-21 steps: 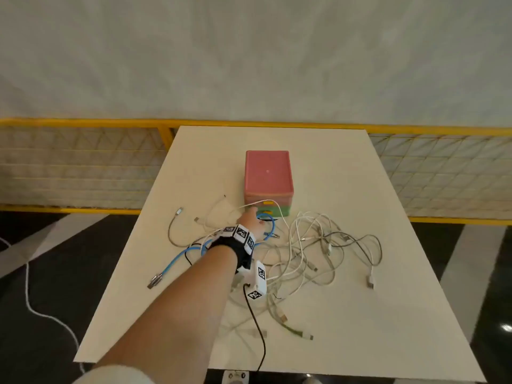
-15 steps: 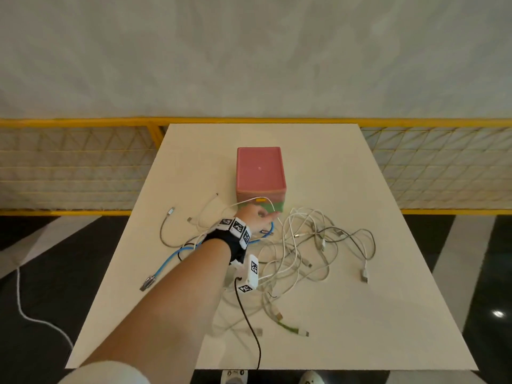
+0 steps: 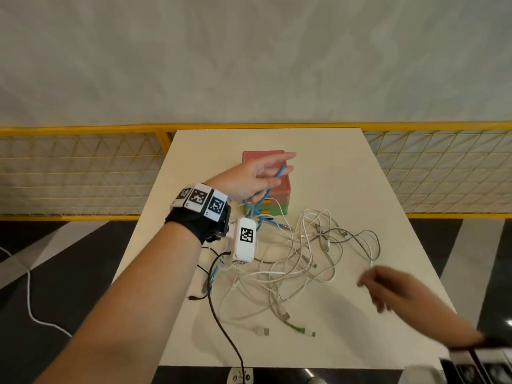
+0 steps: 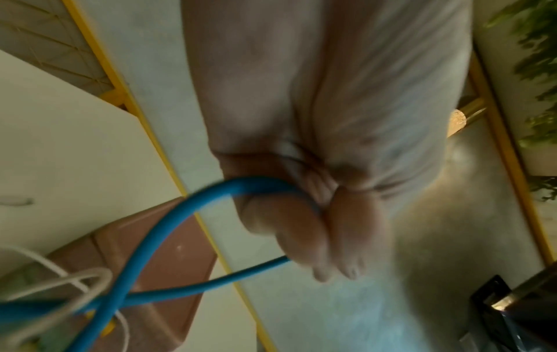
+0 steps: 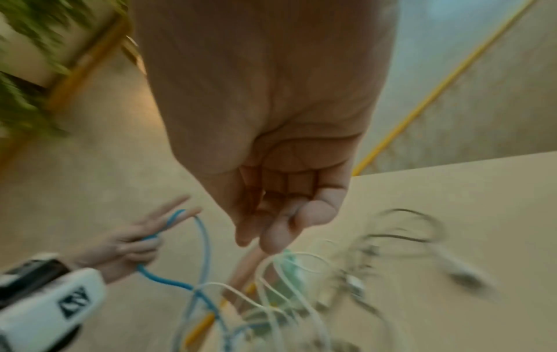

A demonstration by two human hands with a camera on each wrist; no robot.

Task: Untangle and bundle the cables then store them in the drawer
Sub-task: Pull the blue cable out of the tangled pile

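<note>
My left hand (image 3: 257,177) is raised over the small drawer box (image 3: 280,208), which has a pink top and green lower tiers with yellow handles. It pinches a loop of the blue cable (image 3: 279,175); two fingers point straight out. In the left wrist view the blue cable (image 4: 169,226) curves round my curled fingers (image 4: 301,221). The cable hangs down into the tangle of white and grey cables (image 3: 299,253) on the table (image 3: 332,167). My right hand (image 3: 388,289), blurred, hovers at the tangle's right edge with loosely curled fingers (image 5: 280,228), holding nothing.
A yellow rail with wire mesh (image 3: 83,173) runs behind the table. A green-tipped cable (image 3: 297,328) and a white plug (image 3: 261,331) lie near the front edge. The wrist camera's black wire (image 3: 221,328) trails off the front edge.
My left hand rose from the table in front of the box, lifting the blue cable with it. My right hand came into view at the lower right.
</note>
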